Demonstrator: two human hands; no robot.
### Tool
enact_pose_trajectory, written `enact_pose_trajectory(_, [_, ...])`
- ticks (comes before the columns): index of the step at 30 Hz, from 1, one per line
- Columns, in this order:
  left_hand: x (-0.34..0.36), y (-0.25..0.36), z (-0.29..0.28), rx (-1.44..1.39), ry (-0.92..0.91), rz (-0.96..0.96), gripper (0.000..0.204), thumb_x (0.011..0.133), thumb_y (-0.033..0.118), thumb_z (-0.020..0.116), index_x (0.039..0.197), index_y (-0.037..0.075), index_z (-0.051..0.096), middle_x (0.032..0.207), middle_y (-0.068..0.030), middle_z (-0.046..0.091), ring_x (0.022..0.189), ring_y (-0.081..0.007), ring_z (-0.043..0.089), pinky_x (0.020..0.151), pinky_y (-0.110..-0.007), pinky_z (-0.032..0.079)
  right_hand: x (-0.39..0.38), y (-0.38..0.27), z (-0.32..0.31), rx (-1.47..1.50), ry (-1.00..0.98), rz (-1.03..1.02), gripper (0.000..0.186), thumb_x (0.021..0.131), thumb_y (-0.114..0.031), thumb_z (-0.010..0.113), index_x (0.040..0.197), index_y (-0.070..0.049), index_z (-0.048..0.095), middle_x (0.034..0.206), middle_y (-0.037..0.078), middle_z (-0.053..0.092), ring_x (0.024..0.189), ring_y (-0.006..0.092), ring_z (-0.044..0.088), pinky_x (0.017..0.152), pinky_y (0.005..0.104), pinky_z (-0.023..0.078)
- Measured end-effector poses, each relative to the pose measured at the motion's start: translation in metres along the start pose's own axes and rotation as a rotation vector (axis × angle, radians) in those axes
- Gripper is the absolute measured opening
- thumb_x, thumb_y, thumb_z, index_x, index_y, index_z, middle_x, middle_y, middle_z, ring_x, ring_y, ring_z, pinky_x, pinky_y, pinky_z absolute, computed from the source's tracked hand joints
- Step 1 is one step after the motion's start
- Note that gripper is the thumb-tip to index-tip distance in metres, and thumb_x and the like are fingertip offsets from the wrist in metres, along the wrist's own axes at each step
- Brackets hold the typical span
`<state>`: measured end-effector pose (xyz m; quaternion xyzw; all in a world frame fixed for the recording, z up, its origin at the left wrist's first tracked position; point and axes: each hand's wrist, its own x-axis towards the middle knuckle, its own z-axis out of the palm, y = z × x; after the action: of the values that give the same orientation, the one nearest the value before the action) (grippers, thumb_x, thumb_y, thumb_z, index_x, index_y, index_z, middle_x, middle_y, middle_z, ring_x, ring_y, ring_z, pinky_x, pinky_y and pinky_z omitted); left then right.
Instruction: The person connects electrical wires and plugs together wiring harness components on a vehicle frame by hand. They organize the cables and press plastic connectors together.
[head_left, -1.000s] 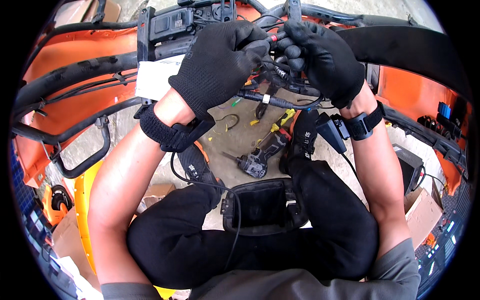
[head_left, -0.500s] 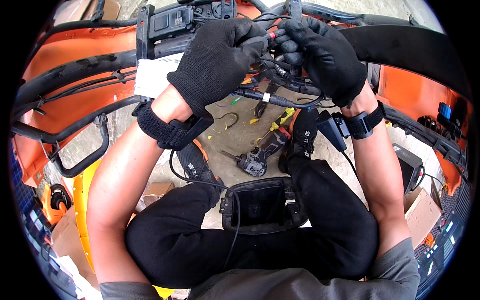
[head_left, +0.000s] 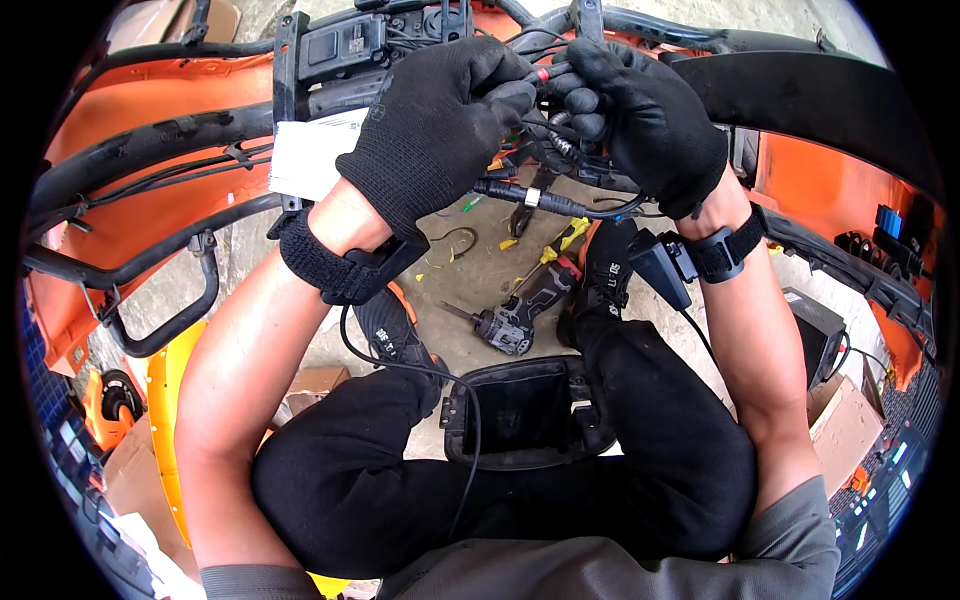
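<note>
Both hands, in black knit gloves, meet over the wiring of an orange and black vehicle frame. My left hand (head_left: 435,125) is closed, thumb and fingertips pinching one end of a thin cable connector with a red ring (head_left: 544,74). My right hand (head_left: 660,125) pinches the other end, its fingers curled. The fingertips hide most of the connector, so I cannot tell whether its halves are joined. Just below hangs a thicker black cable (head_left: 570,203) with an inline plug and a white band. A corrugated black sleeve (head_left: 560,140) runs between the hands among other wires.
On the floor between my shoes lie a cordless driver (head_left: 530,305) and a yellow-handled screwdriver (head_left: 568,236). A black open bin (head_left: 590,445) sits nearer. Black frame tubes (head_left: 150,135) cross ahead. White paper (head_left: 310,155) sits by my left wrist. Cardboard (head_left: 845,430) stands right.
Less of the connector's red part shows between my fingertips. My right hand has shifted slightly left, while both hands keep their pinch.
</note>
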<state>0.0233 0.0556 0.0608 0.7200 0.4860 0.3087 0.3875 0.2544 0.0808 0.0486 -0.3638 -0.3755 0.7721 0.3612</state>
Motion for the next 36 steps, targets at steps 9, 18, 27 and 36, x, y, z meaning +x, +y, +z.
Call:
enact_pose_trajectory(9, [-0.001,0.0,-0.003,-0.12,-0.016,-0.001,0.025,0.097,0.019,0.063,0.115,0.002,0.069,0.096,-0.0032,0.071,0.085,-0.0092,0.064,0.079,-0.027,0.053,0.007,0.014,-0.01,0.391,-0.225,0.09,0.031,0.107,-0.018,0.052,0.124,0.006,0.06,0.1,0.009,0.067,0.084,0.0119,0.065,0.076,0.0245,0.058])
enact_pose_trajectory(18, [-0.007,-0.007,-0.006,-0.191,-0.063,-0.076,0.027,0.095,0.01,0.065,0.121,0.001,0.068,0.101,-0.0021,0.07,0.088,-0.0087,0.063,0.084,-0.026,0.052,0.002,0.01,0.004,0.401,-0.245,0.044,0.031,0.108,-0.019,0.05,0.125,0.007,0.057,0.096,0.007,0.062,0.083,0.0114,0.059,0.075,0.0256,0.054])
enact_pose_trajectory(27, [-0.007,-0.003,-0.005,-0.252,-0.044,-0.084,0.026,0.096,0.009,0.062,0.12,0.0,0.068,0.099,-0.0029,0.069,0.09,-0.0086,0.064,0.082,-0.026,0.053,-0.001,0.01,0.005,0.301,-0.204,0.011,0.031,0.108,-0.021,0.051,0.123,0.005,0.059,0.095,0.005,0.064,0.082,0.0096,0.061,0.074,0.0227,0.053])
enact_pose_trajectory(36, [-0.008,0.006,-0.006,-0.265,-0.017,-0.058,0.026,0.094,0.007,0.062,0.119,0.001,0.068,0.102,-0.0029,0.068,0.092,-0.0105,0.063,0.085,-0.027,0.051,-0.002,0.004,0.013,-0.023,-0.105,-0.076,0.025,0.107,-0.019,0.052,0.118,0.001,0.062,0.094,0.006,0.066,0.081,0.011,0.065,0.073,0.0228,0.057])
